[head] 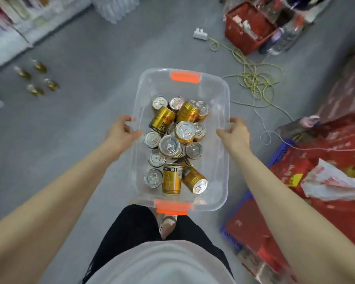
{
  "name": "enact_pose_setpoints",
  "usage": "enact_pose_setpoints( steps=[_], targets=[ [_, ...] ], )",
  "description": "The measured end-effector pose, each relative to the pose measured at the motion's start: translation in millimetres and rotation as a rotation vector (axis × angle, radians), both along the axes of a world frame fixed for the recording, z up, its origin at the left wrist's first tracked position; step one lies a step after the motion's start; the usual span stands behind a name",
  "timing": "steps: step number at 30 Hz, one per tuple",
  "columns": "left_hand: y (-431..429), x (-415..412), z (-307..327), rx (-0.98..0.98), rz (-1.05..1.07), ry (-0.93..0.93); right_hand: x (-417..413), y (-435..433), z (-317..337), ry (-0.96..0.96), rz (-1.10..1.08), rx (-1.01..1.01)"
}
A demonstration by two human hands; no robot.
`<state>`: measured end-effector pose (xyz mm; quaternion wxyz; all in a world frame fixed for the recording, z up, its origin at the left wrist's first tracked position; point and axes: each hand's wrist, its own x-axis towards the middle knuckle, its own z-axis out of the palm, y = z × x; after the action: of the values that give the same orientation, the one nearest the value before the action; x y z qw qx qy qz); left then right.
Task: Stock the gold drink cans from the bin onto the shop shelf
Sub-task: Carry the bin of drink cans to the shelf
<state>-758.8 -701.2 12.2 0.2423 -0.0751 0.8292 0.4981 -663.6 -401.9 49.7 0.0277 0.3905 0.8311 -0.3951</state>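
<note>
A clear plastic bin (223,95) with orange handle clips hangs in the air above the grey floor in front of me. Inside it lie several gold drink cans (184,130), some upright with silver tops showing, some on their sides. My left hand (124,130) grips the bin's left rim, fingers curled over the edge. My right hand (235,131) grips the right rim the same way. The shop shelf (10,33) runs along the far left, blurred. Several more gold cans (36,78) stand on the floor near its base.
A red basket (248,31) with bottles sits far right, a white power strip (200,33) and tangled green cord (254,80) beside it. Red packages and a blue crate (234,232) line the right side. My foot shows below the bin.
</note>
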Motion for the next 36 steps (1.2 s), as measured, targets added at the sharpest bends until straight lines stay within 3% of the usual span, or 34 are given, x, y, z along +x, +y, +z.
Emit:
enact_pose_setpoints(
  steps=[15, 30, 36],
  targets=[
    [-30.4, -318.2, 22.6, 0.021, 0.174, 0.061, -364.3, -20.9, 14.0, 0.030, 0.158, 0.054],
    [-52.6, -655.3, 25.1, -0.067, 0.414, 0.072, -791.4, -43.9, 6.8, 0.021, 0.422, -0.006],
    [-79.2, -804.9, 17.9, -0.094, 0.396, 0.070, -939.9, -69.2, -3.1, 0.014, 0.419, -0.001]
  ],
)
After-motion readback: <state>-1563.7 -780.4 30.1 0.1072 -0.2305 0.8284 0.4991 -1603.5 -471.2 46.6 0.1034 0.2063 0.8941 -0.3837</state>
